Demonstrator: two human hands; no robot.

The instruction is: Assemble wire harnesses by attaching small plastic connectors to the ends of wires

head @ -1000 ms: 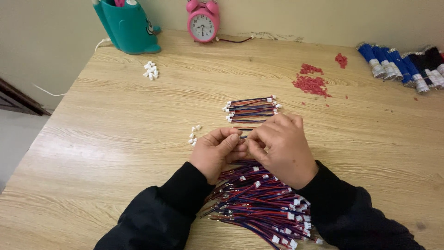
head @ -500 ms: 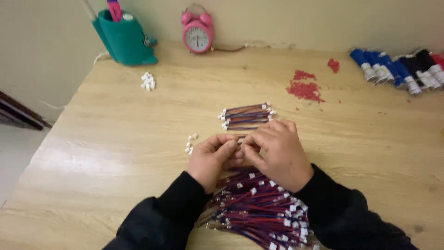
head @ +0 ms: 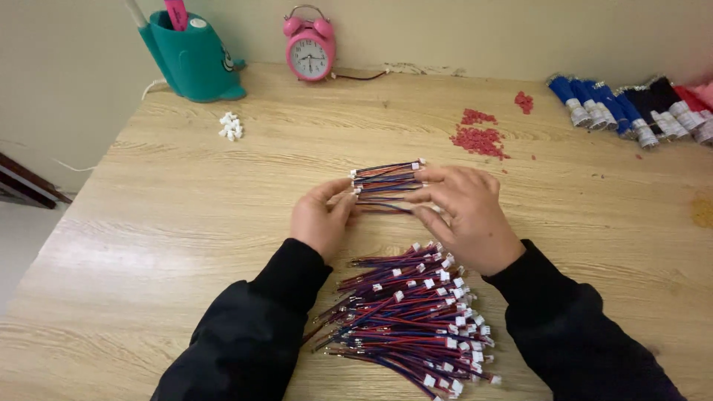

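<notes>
A small neat bundle of red and blue wires (head: pixel 386 178) with white connectors lies on the wooden table (head: pixel 186 223). My left hand (head: pixel 321 219) is at the bundle's left end and my right hand (head: pixel 469 212) is at its right end. Between them they hold one red-blue wire (head: pixel 386 209) by its ends, against the bundle's near edge. My right fingers stretch over the bundle's right connectors. A big loose pile of the same wires (head: pixel 412 319) lies just in front of me, between my black sleeves.
At the back stand a teal pen holder (head: pixel 194 63) and a pink alarm clock (head: pixel 310 50). A few white connectors (head: pixel 230 126) lie at the left and red bits (head: pixel 481 138) behind the bundle. Blue and black rolls (head: pixel 631 108) lie at the back right.
Both hands have moved away from me, from above the big pile up to the small bundle, carrying the wire with them. The camera has tilted slightly.
</notes>
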